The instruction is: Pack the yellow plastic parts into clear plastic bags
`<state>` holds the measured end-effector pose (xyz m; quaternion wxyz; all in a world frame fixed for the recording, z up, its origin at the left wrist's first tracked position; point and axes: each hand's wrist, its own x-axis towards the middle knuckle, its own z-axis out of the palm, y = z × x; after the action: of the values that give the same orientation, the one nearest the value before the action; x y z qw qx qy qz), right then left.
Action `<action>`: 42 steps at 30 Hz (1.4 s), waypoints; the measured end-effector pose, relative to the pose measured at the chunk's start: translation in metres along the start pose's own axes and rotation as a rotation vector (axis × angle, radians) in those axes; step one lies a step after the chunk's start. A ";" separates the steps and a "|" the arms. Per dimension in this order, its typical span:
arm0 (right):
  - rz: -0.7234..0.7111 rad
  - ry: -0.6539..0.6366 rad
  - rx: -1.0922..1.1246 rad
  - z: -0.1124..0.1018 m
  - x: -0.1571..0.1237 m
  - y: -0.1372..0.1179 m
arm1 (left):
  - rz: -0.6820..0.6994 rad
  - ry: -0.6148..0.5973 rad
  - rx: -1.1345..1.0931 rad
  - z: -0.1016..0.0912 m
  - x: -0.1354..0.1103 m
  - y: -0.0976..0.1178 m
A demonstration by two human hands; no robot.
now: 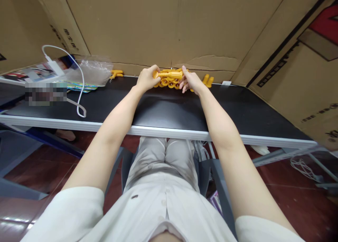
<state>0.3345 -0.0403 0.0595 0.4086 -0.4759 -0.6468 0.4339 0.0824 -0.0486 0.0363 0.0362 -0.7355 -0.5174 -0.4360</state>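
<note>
My left hand [146, 79] is closed on the rounded end of a yellow plastic piece [171, 74]. The piece has a narrow ribbed shaft and a thicker grooved end, and lies sideways between my hands. At that thicker end is my right hand [192, 82], thumb raised and fingers apart; it is close to the piece or just touching it. Beneath, a cluster of similar yellow pieces [171, 84] shows round hollow ends towards me. More yellow pieces [208, 81] stick out beyond my right hand, partly hidden by it.
Cardboard walls [174, 27] enclose the black tabletop [169, 110] at the back and sides. On the left are a yellow piece [116, 74], a clear plastic bag [91, 71], a white cable [82, 76] and colourful flat packets [79, 86]. A pale metal edge [169, 131] runs along the front.
</note>
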 end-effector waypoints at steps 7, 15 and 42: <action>-0.076 -0.008 0.073 -0.008 -0.020 -0.012 | -0.056 -0.043 0.034 -0.001 0.001 -0.004; -0.060 0.041 0.078 -0.001 -0.023 -0.015 | 0.013 -0.058 0.042 0.000 -0.001 -0.003; -0.072 0.039 0.064 0.003 -0.014 -0.010 | -0.017 -0.075 0.061 0.000 -0.002 0.004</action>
<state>0.3315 -0.0558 0.0663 0.4512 -0.4474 -0.6413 0.4301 0.0847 -0.0522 0.0365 0.0357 -0.7455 -0.5375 -0.3925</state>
